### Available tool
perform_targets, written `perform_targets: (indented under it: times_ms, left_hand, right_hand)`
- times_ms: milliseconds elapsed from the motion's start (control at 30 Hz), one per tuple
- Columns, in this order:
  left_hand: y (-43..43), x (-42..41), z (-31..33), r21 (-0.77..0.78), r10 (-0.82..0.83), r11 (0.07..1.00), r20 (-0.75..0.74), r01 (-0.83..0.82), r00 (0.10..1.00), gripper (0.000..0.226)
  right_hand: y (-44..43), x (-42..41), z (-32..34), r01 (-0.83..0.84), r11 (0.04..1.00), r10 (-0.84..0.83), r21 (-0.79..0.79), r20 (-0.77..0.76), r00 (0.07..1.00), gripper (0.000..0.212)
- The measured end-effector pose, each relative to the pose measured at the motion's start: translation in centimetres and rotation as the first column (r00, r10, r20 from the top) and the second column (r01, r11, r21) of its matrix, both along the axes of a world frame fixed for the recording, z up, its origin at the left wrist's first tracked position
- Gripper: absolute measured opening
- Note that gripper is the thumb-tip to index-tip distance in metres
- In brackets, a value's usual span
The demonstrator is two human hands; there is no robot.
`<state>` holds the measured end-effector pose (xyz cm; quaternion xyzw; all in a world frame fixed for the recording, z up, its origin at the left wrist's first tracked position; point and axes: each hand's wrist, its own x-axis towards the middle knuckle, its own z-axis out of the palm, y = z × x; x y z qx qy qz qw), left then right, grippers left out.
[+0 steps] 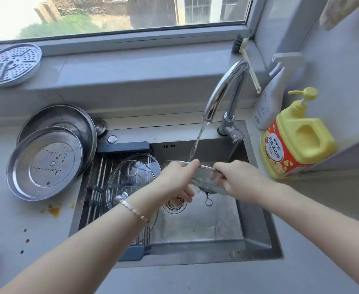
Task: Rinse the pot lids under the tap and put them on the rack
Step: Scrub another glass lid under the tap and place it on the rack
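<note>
I have the glass lid (206, 181) at the centre of the frame, over the sink (257, 232). The left grip (174, 178) is curled round its near-left rim and the right grip (236, 179) pinches the opposite rim, so both are closed on that one lid. I judge two holds are used because wet glass is slippery. The lid is tilted nearly edge-on, so the stream (197, 143) from the tap (223, 90) strikes the upper rim beside the left thumb and should sheet down the face into the basin. Left of centre, the rack (99, 183) spans the sink's left side, so drips fall into it. One glass lid with a knob (132, 177) already lies there, likely rinsed. At middle left two steel lids sit overlapped on the table (25, 225), the front one (44, 164) leaning on the rear one (68, 119), seemingly waiting. That makes four lids: one held, one racked, two waiting. There is also one perforated steamer plate (10, 64) on the sill at upper left. At right are one brush (241, 49), one spray bottle (267, 102) and one yellow soap bottle (297, 143).
</note>
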<state>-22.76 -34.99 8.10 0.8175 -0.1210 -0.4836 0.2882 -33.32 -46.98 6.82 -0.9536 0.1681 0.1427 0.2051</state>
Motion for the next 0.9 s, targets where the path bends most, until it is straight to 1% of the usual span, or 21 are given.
perform_targets:
  times_ms: [33, 67, 100, 133, 167, 200, 233, 267, 300, 367, 400, 433, 533, 600, 633, 667, 733, 800, 833, 867, 900]
  left_hand:
    - [0.4, 0.3, -0.2, 0.077, -0.158, 0.987, 0.268, 0.142, 0.95, 0.039]
    - [0.8, 0.4, -0.4, 0.153, -0.277, 0.961, 0.532, 0.231, 0.8, 0.04]
    - [1.2, 0.5, -0.4, 0.154, -0.318, 0.943, 0.687, 0.296, 0.654, 0.04]
    - [1.5, 0.7, -0.8, 0.098, -0.328, 0.92, 0.725, 0.38, 0.606, 0.041]
    - [1.9, 0.9, -1.3, 0.017, -0.373, 0.874, 0.663, 0.486, 0.649, 0.047]
    - [2.2, 0.9, -1.5, -0.062, -0.451, 0.826, 0.522, 0.56, 0.724, 0.055]
    - [2.5, 0.7, -1.9, -0.113, -0.521, 0.797, 0.368, 0.593, 0.771, 0.058]
    - [2.8, 0.3, -2.4, -0.161, -0.537, 0.795, 0.264, 0.585, 0.801, 0.054]
    - [3.0, 0.0, -3.0, -0.236, -0.486, 0.816, 0.214, 0.527, 0.848, 0.043]
    - [3.1, -0.4, -3.5, -0.402, -0.261, 0.871, 0.111, 0.283, 0.959, 0.016]
    - [3.1, -0.5, -3.5, -0.445, -0.171, 0.878, 0.057, 0.179, 0.984, 0.013]
    - [3.1, -0.4, -3.5, -0.466, -0.124, 0.876, 0.032, 0.124, 0.992, 0.015]
    - [3.1, 0.1, -3.3, -0.464, -0.071, 0.88, 0.078, 0.099, 0.994, 0.019]
    - [3.0, 0.4, -3.4, -0.463, 0.02, 0.886, 0.116, 0.036, 0.993, 0.02]
    - [2.8, 0.4, -3.4, -0.466, 0.083, 0.885, 0.121, -0.018, 0.989, 0.021]
    - [2.7, 0.5, -3.4, -0.473, 0.157, 0.877, 0.114, -0.085, 0.981, 0.022]
    - [2.4, 0.6, -3.2, -0.5, 0.311, 0.833, 0.066, -0.238, 0.948, 0.025]
    - [2.0, 1.1, -3.2, -0.521, 0.413, 0.782, 0.019, -0.343, 0.911, 0.027]
    - [1.8, 1.4, -3.1, -0.53, 0.445, 0.758, -0.007, -0.38, 0.896, 0.028]
    - [1.5, 1.6, -3.0, -0.539, 0.472, 0.739, -0.012, -0.403, 0.881, 0.029]
    - [1.4, 1.7, -3.1, -0.555, 0.5, 0.722, 0.005, -0.413, 0.866, 0.03]
  right_hand:
    - [-0.6, 0.0, 0.7, -0.018, 1.0, 0.018, 0.005, -0.035, 0.999, 0.022]
    - [-1.1, 0.0, 1.2, -0.051, 0.999, 0.051, 0.009, -0.07, 0.996, 0.021]
    - [-1.4, 0.1, 1.8, -0.092, 0.996, 0.093, 0.012, -0.1, 0.991, 0.021]
    - [-1.5, 0.3, 2.3, -0.134, 0.991, 0.135, 0.015, -0.123, 0.983, 0.021]
    - [-1.7, 0.6, 2.7, -0.171, 0.985, 0.171, 0.013, -0.146, 0.974, 0.021]
    - [-1.9, 1.0, 3.0, -0.197, 0.98, 0.196, 0.014, -0.166, 0.966, 0.021]
    - [-2.1, 1.4, 3.2, -0.21, 0.977, 0.21, 0.023, -0.187, 0.96, 0.02]
    - [-2.2, 1.9, 3.4, -0.214, 0.976, 0.218, 0.043, -0.201, 0.955, 0.02]
    - [-2.3, 2.3, 3.5, -0.214, 0.974, 0.224, 0.069, -0.207, 0.952, 0.02]
    - [-2.5, 3.1, 3.5, -0.209, 0.969, 0.231, 0.134, -0.184, 0.955, 0.018]
    - [-2.5, 3.4, 3.4, -0.209, 0.965, 0.233, 0.157, -0.157, 0.96, 0.017]
    - [-2.6, 3.7, 3.2, -0.213, 0.963, 0.235, 0.165, -0.129, 0.963, 0.017]
    - [-2.6, 4.3, 2.0, -0.178, 0.957, 0.181, 0.23, 0.005, 0.983, 0.017]
    - [-2.4, 4.6, 0.4, -0.102, 0.928, 0.038, 0.358, 0.182, 0.982, 0.02]
    - [-2.2, 4.8, -0.8, -0.056, 0.914, -0.053, 0.401, 0.258, 0.965, 0.026]
    - [-1.8, 5.0, -2.1, 0.012, 0.905, -0.149, 0.425, 0.29, 0.945, 0.038]
    - [-0.4, 5.7, -4.4, 0.211, 0.846, -0.366, 0.49, 0.246, 0.897, 0.061]
    - [1.6, 6.5, -6.1, 0.352, 0.777, -0.513, 0.522, 0.199, 0.835, 0.065]
    - [2.8, 6.7, -6.5, 0.373, 0.783, -0.531, 0.498, 0.221, 0.818, 0.065]
    - [4.2, 6.8, -6.6, 0.349, 0.814, -0.507, 0.464, 0.275, 0.817, 0.066]
    - [5.6, 6.8, -6.4, 0.275, 0.86, -0.438, 0.429, 0.346, 0.83, 0.066]
